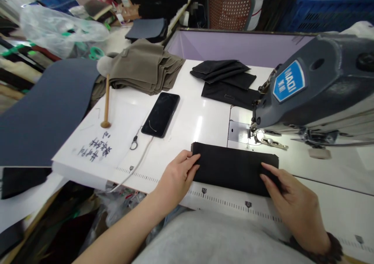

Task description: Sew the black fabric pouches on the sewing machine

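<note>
A folded strip of black fabric (230, 168) lies across the table's front part, just before the sewing machine's needle area. My left hand (181, 176) pinches its left end between thumb and fingers. At the right end, my right hand (295, 201) grips the same piece, thumb below and fingers above. Behind the strip stands the grey sewing machine (324, 88), its presser foot (257, 135) over the metal plate, with no cloth visible under it. More black fabric pieces (224, 78) are piled left of the machine head.
Left of my hands lie a phone (160, 115) with a white cable (137, 166) and a small ring on a cord (133, 143). Further back are stacked olive fabric pieces (143, 67) and a wooden stick (106, 104). A chair (230, 8) stands behind the purple panel (239, 47).
</note>
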`<state>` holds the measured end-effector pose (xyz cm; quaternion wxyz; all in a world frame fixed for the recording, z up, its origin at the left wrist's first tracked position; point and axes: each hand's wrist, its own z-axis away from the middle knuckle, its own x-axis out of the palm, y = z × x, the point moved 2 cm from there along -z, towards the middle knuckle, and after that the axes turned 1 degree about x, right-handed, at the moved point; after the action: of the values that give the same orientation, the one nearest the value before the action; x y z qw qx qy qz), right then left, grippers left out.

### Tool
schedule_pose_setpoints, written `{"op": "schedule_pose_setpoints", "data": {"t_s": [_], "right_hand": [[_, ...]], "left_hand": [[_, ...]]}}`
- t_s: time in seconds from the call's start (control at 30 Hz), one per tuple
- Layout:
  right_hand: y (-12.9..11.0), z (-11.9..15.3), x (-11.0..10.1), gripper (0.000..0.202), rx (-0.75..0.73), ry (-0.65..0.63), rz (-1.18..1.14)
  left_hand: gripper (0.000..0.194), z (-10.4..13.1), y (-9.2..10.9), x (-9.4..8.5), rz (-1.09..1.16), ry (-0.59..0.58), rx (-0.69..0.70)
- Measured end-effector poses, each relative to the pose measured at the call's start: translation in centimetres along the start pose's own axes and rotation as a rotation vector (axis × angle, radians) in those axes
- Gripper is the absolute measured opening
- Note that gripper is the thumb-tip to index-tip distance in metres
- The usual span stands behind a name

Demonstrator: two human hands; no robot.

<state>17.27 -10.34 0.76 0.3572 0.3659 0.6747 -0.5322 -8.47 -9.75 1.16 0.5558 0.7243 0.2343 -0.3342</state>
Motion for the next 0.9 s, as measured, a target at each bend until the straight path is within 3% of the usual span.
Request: {"op": "schedule_pose_setpoints", "data": {"t_s": [0.5,0.9], "right_hand": [[0.25,-0.24,0.19,0.035,-0.006,-0.034,0.101],[0.63,-0.07,0.22,0.042,-0.006,-0.037,0.16]], "left_hand": [[0.025,-0.03,0.11,-0.05,0.016,-0.087,-0.119],[0.027,-0.12,-0.06,0.01,0.03,-0.091,-0.141]]}}
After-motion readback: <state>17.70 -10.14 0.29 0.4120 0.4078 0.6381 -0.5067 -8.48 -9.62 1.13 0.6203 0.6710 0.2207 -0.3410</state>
